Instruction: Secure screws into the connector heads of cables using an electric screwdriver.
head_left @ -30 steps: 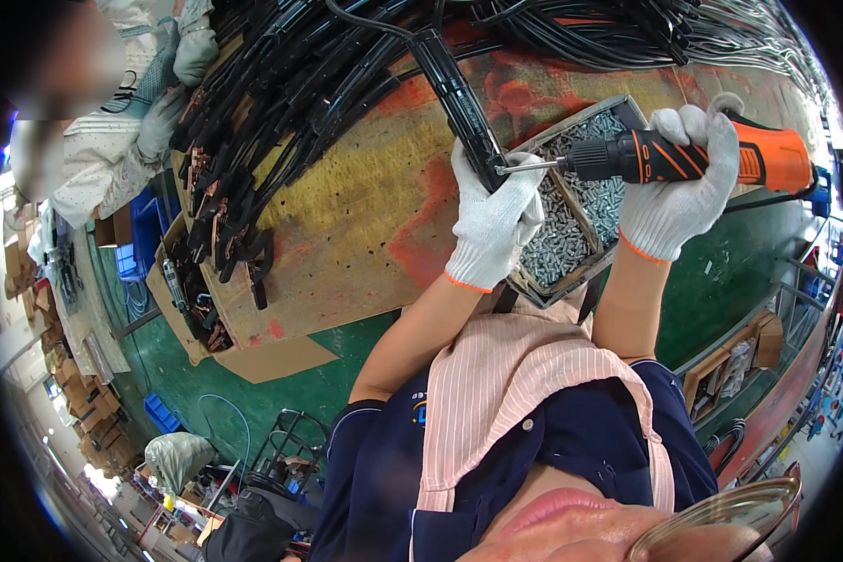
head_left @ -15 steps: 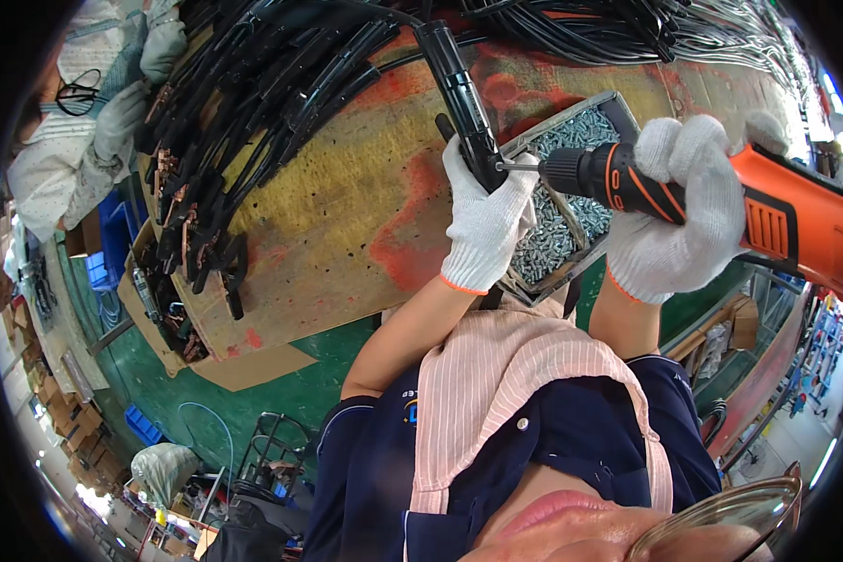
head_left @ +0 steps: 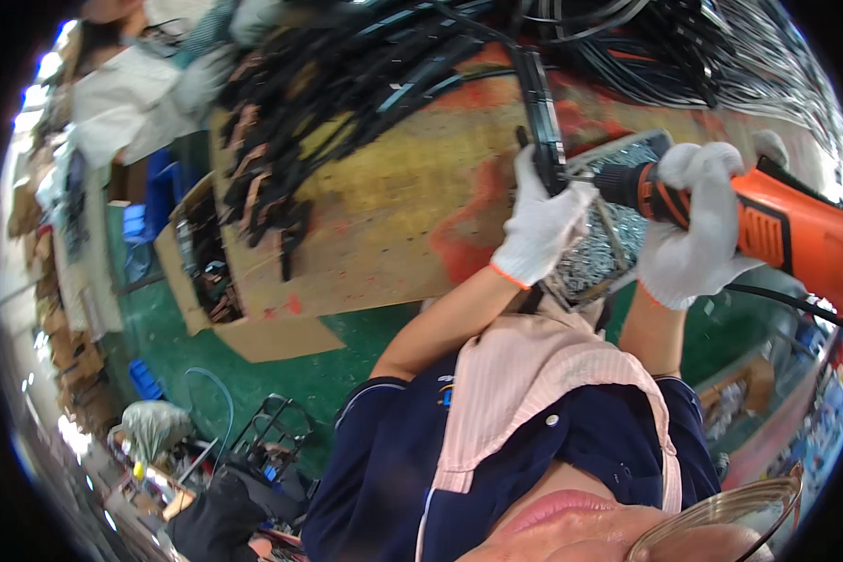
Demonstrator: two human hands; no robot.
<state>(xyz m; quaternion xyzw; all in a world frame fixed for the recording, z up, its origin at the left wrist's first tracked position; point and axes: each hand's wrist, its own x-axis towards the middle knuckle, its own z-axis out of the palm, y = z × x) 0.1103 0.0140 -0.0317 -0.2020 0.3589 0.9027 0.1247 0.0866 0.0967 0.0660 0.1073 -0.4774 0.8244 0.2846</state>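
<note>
My gloved left hand (head_left: 539,229) is closed around the lower end of a black tubular handle (head_left: 541,108), which has a black cable running from its far end. In my gloved right hand (head_left: 698,225) is an orange and black power drill (head_left: 766,220), gripped from the side. Its chuck points left, with the tip up against the handle's near end beside my left fingers. Blur hides the exact contact and any screw there. Below both hands sits a divided tray (head_left: 601,292) of small silvery screws (head_left: 604,258).
Black handles with copper-coloured parts (head_left: 253,201) pile up on the left of the stained table (head_left: 365,253). Coiled black cables (head_left: 618,70) lie along the back. An open cardboard box (head_left: 183,253) stands by the left edge. Another person's gloved hand (head_left: 201,84) is at the far left.
The whole view has shifted, so the table and my hands sit farther right in the picture, with more blur. Both hands keep their hold, and the drill's tip remains at the handle's near end.
</note>
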